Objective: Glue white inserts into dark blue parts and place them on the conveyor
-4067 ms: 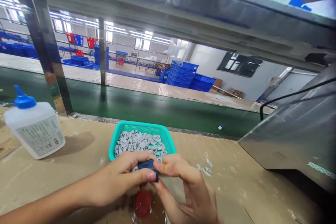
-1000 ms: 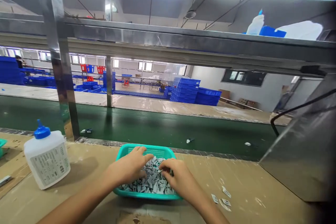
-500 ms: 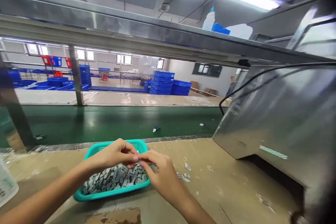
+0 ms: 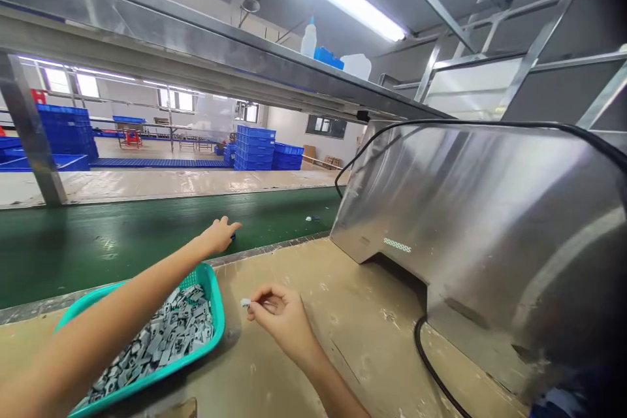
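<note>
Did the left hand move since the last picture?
Yes: the left hand went forward, from above the basket to past the table edge, over the green belt.

Small parts (image 4: 186,323) lie in a basket (image 4: 218,313) at the near left of the tabletop (image 4: 313,281). A belt (image 4: 122,235) runs behind it, with stacked crates (image 4: 255,149) farther back; a housing (image 4: 470,228) stands on the right.

Head view: close over bench (image 4: 357,313), facing forward, perhaps tilted.
</note>
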A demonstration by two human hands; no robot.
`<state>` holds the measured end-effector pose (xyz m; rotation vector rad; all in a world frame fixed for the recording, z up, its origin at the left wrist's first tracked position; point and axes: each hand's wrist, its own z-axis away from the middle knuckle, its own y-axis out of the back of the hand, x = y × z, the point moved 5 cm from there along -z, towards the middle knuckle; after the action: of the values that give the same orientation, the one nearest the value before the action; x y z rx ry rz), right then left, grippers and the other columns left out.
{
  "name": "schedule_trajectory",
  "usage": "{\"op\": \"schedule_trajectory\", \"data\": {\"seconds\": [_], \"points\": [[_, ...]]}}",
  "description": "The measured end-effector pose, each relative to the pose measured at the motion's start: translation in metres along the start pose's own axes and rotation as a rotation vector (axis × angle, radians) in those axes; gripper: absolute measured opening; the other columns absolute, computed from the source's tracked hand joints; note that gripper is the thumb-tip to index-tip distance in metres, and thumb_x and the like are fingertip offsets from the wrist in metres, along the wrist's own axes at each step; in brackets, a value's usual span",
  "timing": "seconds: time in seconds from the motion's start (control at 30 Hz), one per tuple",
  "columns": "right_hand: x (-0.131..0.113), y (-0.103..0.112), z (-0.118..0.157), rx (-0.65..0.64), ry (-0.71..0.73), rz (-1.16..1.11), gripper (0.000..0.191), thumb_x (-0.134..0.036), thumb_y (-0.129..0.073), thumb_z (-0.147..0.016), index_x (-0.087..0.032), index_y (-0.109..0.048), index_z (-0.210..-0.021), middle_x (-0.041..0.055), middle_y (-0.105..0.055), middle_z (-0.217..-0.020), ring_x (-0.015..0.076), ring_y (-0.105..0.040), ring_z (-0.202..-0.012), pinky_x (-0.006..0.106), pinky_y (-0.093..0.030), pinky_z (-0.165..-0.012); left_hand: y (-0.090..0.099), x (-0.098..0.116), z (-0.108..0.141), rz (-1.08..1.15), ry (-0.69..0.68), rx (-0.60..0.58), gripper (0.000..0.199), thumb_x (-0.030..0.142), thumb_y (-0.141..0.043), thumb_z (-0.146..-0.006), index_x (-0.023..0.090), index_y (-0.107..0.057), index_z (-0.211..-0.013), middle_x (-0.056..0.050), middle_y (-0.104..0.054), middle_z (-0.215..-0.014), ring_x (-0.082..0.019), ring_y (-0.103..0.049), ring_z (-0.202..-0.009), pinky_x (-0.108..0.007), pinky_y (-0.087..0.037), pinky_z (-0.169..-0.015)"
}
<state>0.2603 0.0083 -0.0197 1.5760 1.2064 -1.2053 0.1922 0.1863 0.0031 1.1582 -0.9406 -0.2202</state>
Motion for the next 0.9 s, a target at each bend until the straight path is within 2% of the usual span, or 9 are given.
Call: {"op": "schedule_trajectory", "data": {"seconds": [0.07,0.13,0.3,0.47,0.63,0.77,0.9], "points": [[0.003,-0.001,-0.001,-0.001,-0.022,-0.072,0.018,-0.029,-0.066,-0.061,-0.015,-0.054,-0.061,0.0009,-0.058,-0.062,0.0126,-0.057,-0.055,0.025,-0.049,-0.058,-0.002,-0.015,-0.018,-0.091,0.06,0.069,0.032,0.025,-0.047,-0.083,0.013,-0.048,-0.112,-0.01,-0.052,-0.112,-0.02,-0.051,-0.101,-0.042,-0.042,-0.086],[0.005,-0.004,0.0,-0.024,-0.045,-0.144,0.025,-0.034,-0.07,-0.057,-0.015,-0.054,-0.059,0.0027,-0.06,-0.065,0.0133,-0.057,-0.054,0.026,-0.05,-0.056,-0.003,-0.029,-0.025,-0.167,0.123,0.109,0.031,0.028,-0.05,-0.081,0.013,-0.05,-0.109,-0.009,-0.052,-0.11,-0.019,-0.052,-0.098,-0.041,-0.044,-0.083],[0.008,-0.015,0.002,-0.105,-0.08,-0.234,0.026,-0.033,-0.075,-0.056,-0.014,-0.057,-0.058,0.0,-0.058,-0.054,0.0111,-0.054,-0.047,0.024,-0.048,-0.05,0.005,-0.053,-0.007,-0.222,0.205,0.202,0.029,0.029,-0.049,-0.082,0.013,-0.052,-0.105,-0.008,-0.054,-0.106,-0.018,-0.054,-0.093,-0.038,-0.046,-0.079],[0.011,-0.019,0.005,-0.129,-0.091,-0.241,0.023,-0.033,-0.075,-0.057,-0.015,-0.063,-0.065,-0.0003,-0.06,-0.056,0.0111,-0.056,-0.05,0.023,-0.047,-0.052,0.007,-0.049,0.011,-0.17,0.14,0.323,0.032,0.029,-0.049,-0.082,0.016,-0.049,-0.111,-0.007,-0.05,-0.112,-0.02,-0.051,-0.1,-0.039,-0.044,-0.082],[0.015,-0.014,0.002,-0.152,-0.111,-0.2,0.026,-0.036,-0.075,-0.057,-0.013,-0.063,-0.064,0.0016,-0.061,-0.056,0.0124,-0.058,-0.05,0.025,-0.049,-0.053,0.012,-0.039,0.013,-0.122,0.081,0.276,0.025,0.029,-0.05,-0.081,0.015,-0.054,-0.101,-0.005,-0.055,-0.101,-0.017,-0.055,-0.09,-0.033,-0.047,-0.075],[0.015,-0.011,-0.001,-0.14,-0.094,-0.161,0.033,-0.042,-0.073,-0.055,-0.013,-0.057,-0.06,0.0033,-0.062,-0.059,0.0139,-0.058,-0.051,0.028,-0.049,-0.052,0.034,-0.035,0.039,-0.015,0.035,0.318,0.023,0.031,-0.049,-0.081,0.011,-0.056,-0.09,-0.003,-0.057,-0.087,-0.015,-0.055,-0.078,-0.03,-0.047,-0.068],[0.003,-0.023,0.004,-0.161,-0.016,-0.024,0.025,-0.034,-0.069,-0.058,-0.015,-0.053,-0.053,0.0001,-0.057,-0.056,0.0108,-0.051,-0.051,0.024,-0.043,-0.052,0.054,-0.026,0.097,0.203,-0.009,0.402,0.012,0.019,-0.041,-0.08,0.013,-0.05,-0.084,0.0,-0.055,-0.072,-0.008,-0.05,-0.059,-0.023,-0.044,-0.056]]}}
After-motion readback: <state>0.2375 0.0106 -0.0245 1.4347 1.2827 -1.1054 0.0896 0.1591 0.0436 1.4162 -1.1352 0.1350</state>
